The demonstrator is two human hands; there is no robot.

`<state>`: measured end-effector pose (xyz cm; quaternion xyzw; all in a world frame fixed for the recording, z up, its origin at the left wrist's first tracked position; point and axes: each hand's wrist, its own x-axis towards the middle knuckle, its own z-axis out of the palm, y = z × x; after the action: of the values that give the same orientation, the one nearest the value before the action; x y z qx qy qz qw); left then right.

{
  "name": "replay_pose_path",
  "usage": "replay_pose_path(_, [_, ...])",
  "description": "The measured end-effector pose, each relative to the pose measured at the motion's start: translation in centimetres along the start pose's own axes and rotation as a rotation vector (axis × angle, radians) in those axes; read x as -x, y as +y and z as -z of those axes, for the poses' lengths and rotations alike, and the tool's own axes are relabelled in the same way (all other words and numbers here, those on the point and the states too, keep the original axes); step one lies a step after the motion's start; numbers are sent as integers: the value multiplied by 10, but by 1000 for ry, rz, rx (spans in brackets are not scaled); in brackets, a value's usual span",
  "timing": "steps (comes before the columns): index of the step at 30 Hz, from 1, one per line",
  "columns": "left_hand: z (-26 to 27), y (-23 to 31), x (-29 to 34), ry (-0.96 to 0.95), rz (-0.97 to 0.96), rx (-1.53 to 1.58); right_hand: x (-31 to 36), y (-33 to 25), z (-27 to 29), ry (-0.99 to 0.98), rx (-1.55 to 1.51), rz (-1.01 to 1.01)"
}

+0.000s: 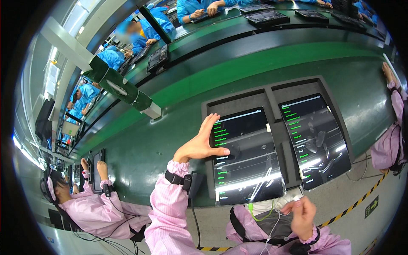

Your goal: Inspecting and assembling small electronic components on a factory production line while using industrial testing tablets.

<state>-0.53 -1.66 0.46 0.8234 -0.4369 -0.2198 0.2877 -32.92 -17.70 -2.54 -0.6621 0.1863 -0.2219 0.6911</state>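
Note:
Two tablets with lit dark screens and lists of green and white text lie in front of me. My left hand (199,142) is at the left edge of the left tablet (246,170), fingers stretched apart and thumb on the screen. Below the right tablet (314,144), my right hand (302,216) pinches a small white cable plug (296,198) close to that tablet's lower edge. A thin white cable (272,231) hangs near this hand, beside a bright green cable (255,216). Both tablets rest on a dark foam tray (267,94) with recesses.
The green workbench (178,123) carries the tray. A green-wrapped post (119,87) stands at its far left. Beyond runs a line with more devices (265,18) and workers in blue. Co-workers in pink sit at left (97,204) and right (389,144).

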Motion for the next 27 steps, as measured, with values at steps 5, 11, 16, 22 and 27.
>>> replay_pose_path(5, [-3, 7, -1, 10, -43, -49, -4, -5, 39, 105, 49, -85])
replay_pose_path(11, [1, 4, -5, 12, 23, -5, -2, -9, 73, 227, -15, -215])
replay_pose_path(16, [2, 46, -22, 164, 61, -378, -3, -7, 107, 274, 49, -326])
replay_pose_path(22, [-16, 124, -79, 206, -188, -69, -11, -6, 109, 138, 129, -354])
replay_pose_path(27, [-50, 143, -120, 89, -171, -35, -11, -7, 109, 79, 141, -368])
